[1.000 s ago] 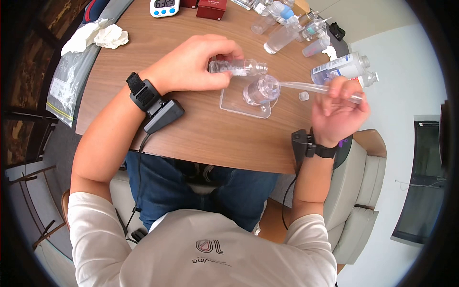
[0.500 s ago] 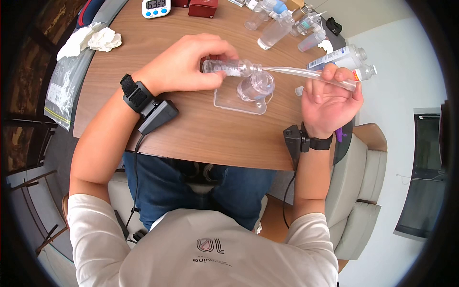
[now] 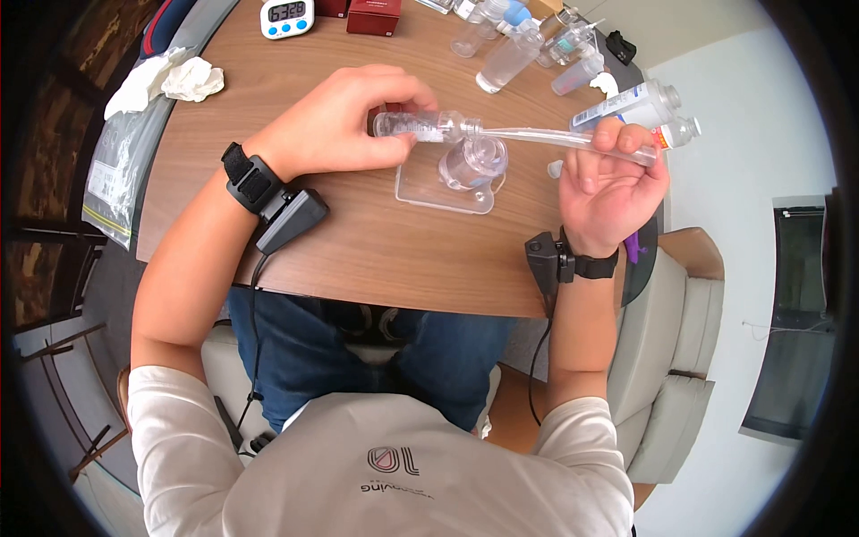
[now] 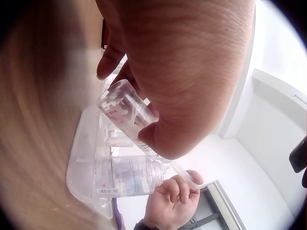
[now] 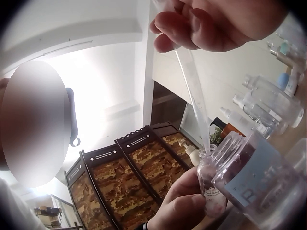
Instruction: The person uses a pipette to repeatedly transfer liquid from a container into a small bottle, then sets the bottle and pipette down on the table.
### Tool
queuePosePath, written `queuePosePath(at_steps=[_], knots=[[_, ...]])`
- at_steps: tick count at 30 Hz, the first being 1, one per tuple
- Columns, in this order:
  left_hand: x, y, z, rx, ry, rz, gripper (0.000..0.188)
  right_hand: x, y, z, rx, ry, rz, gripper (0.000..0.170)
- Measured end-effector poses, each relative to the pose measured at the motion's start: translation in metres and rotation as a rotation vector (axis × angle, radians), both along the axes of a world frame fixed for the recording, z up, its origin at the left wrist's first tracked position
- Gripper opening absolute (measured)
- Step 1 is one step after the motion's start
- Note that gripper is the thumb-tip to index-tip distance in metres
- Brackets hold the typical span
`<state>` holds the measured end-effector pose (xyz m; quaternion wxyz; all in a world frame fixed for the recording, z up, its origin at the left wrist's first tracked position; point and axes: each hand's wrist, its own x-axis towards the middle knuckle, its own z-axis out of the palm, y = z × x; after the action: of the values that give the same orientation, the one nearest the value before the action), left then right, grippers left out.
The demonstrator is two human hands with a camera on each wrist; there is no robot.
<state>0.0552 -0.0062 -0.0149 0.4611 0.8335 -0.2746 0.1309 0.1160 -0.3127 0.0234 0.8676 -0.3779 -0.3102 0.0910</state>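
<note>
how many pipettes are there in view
1: the clear pipette, held in the right hand, its tip at the mouth of the small bottle in the left hand. Others could be hidden among the far bottles.

The white timer (image 3: 287,17) is located beside a red box (image 3: 374,16) on the table (image 3: 358,242). Crumpled tissue (image 3: 192,80) lies near a clear plastic bag (image 3: 109,183). A pale sofa (image 3: 682,331) stands to the right.

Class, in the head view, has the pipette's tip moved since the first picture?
Yes: against the jar, the pipette's tip moved up and left, from the jar's mouth to the held bottle.
</note>
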Motion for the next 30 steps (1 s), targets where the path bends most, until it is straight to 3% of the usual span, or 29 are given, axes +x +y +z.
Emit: queuePosePath(at_steps=[13, 21, 30], knots=[[0.000, -0.002, 0.003, -0.047, 0.056, 0.029, 0.033, 0.006, -0.013, 0.006, 0.114, -0.046, 0.026, 0.050], [0.000, -0.001, 0.001, -0.015, 0.035, 0.039, 0.034, -0.015, 0.020, -0.007, -0.505, -0.189, -0.047, 0.053], [0.001, -0.001, 0.002, -0.014, 0.030, 0.033, 0.034, -0.013, 0.025, -0.014, -0.470, -0.201, -0.020, 0.061]])
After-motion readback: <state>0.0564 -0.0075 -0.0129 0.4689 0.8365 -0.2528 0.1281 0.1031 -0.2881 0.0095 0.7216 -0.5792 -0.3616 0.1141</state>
